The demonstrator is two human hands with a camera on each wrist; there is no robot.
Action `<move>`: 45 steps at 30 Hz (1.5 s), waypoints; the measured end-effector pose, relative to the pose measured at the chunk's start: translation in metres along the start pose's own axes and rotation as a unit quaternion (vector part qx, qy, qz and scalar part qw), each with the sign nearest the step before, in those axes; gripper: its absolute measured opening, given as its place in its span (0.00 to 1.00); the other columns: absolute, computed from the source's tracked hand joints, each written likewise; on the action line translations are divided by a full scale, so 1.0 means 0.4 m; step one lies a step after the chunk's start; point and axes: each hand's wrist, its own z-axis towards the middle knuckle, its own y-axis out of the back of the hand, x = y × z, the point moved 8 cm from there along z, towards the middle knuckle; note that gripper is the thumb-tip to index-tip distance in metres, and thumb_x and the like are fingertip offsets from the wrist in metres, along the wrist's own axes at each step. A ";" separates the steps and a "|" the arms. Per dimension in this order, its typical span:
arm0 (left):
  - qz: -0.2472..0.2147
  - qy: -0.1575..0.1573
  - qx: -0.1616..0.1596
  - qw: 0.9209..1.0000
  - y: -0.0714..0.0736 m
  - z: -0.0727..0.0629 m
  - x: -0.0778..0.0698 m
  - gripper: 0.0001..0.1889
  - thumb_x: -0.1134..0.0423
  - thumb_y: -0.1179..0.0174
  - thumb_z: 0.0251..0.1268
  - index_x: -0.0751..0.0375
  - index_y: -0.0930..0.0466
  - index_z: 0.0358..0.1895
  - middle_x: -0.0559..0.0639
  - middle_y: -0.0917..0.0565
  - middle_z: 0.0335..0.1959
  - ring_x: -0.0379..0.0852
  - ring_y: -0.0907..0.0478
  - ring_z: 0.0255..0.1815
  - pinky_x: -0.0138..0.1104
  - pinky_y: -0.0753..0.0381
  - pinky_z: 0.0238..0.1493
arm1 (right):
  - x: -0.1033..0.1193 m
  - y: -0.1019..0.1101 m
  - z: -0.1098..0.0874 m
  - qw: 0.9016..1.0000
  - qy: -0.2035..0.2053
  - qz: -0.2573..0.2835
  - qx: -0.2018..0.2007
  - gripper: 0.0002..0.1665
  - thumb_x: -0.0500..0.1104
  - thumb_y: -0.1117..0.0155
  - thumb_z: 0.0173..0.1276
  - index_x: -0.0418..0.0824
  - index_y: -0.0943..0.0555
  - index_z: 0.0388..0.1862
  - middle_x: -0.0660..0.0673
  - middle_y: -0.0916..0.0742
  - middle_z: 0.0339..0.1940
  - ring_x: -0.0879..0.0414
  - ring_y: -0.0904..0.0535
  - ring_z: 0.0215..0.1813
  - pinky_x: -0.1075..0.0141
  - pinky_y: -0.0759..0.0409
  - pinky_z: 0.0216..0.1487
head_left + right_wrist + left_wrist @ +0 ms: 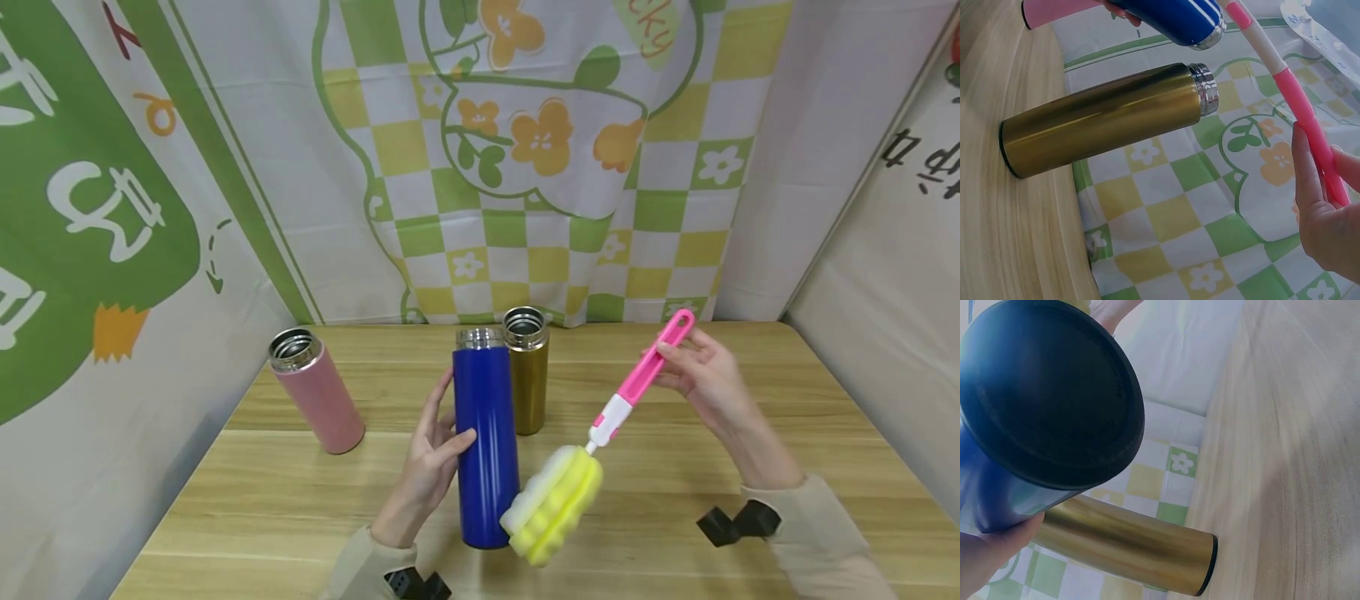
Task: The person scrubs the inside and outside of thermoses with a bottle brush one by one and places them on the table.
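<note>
In the head view my left hand (429, 467) grips a blue thermos bottle (487, 442) by its side, thumb across the front. The bottle is lidless with a bare steel neck, and its black base (1054, 394) faces the left wrist camera, lifted off the table. My right hand (708, 375) pinches the pink handle (645, 371) of a bottle brush, whose yellow and white sponge head (555, 504) hangs down at the lower right side of the blue bottle. A gold bottle (529, 383), lidless too, stands just behind the blue one.
A pink lidless bottle (318, 392) stands at the left of the wooden table (225, 517). Printed cloth (525, 250) hangs along the table's back edge, and white panels with green and dark lettering rise on both sides.
</note>
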 end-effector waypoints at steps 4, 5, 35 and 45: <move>0.001 0.009 0.012 1.000 0.000 -0.001 0.009 0.41 0.77 0.51 0.57 0.54 0.63 0.69 0.57 0.33 0.54 0.47 0.30 0.52 0.39 0.28 0.50 | 0.006 0.008 0.007 1.000 -0.007 0.005 -0.029 0.12 0.28 0.50 0.63 0.37 0.27 0.45 0.40 0.17 0.31 0.53 0.18 0.34 0.64 0.22 0.38; 0.002 0.013 0.015 1.000 0.000 -0.002 0.012 0.41 0.77 0.51 0.56 0.53 0.62 0.69 0.58 0.34 0.55 0.47 0.30 0.53 0.39 0.29 0.50 | 0.009 0.011 0.010 0.999 -0.006 0.010 -0.037 0.12 0.28 0.50 0.62 0.36 0.27 0.44 0.40 0.17 0.31 0.52 0.18 0.34 0.64 0.22 0.38; 0.023 0.026 0.062 0.997 0.004 -0.027 0.028 0.40 0.76 0.50 0.57 0.51 0.60 0.69 0.57 0.35 0.56 0.49 0.31 0.53 0.42 0.29 0.49 | 0.171 0.064 0.042 0.973 0.117 0.114 -0.160 0.10 0.26 0.42 0.55 0.29 0.28 0.38 0.34 0.17 0.28 0.47 0.18 0.32 0.61 0.21 0.33; 0.012 0.025 0.043 0.999 0.010 -0.019 0.020 0.42 0.76 0.47 0.55 0.53 0.61 0.68 0.55 0.31 0.55 0.49 0.28 0.51 0.41 0.28 0.48 | 0.189 0.072 0.035 0.964 0.153 0.124 -0.178 0.13 0.26 0.41 0.54 0.27 0.29 0.39 0.33 0.18 0.29 0.46 0.18 0.32 0.61 0.21 0.34</move>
